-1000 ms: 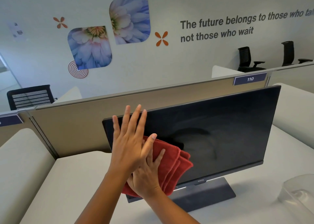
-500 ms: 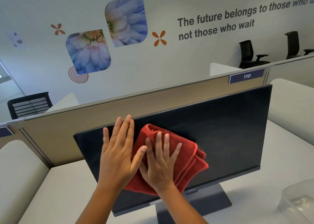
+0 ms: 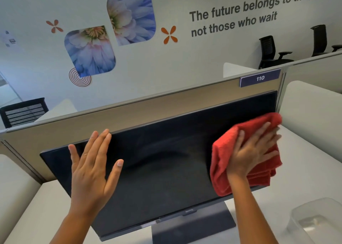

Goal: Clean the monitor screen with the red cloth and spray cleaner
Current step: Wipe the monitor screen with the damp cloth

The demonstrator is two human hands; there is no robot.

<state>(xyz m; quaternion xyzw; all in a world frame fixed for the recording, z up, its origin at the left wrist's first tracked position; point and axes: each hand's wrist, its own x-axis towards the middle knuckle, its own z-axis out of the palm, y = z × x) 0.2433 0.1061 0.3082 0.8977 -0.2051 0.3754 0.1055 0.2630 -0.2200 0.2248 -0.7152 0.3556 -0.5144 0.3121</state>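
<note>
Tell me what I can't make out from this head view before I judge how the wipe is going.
- Spray cleaner: not in the head view at all.
- Screen right edge: covered by the red cloth and right hand.
- Screen upper left: hidden behind the left hand.
- Monitor stand base: cut off by the bottom edge.
- Clear container: cropped at the lower right corner; contents unclear.
- Right fingertips: blurred.
</note>
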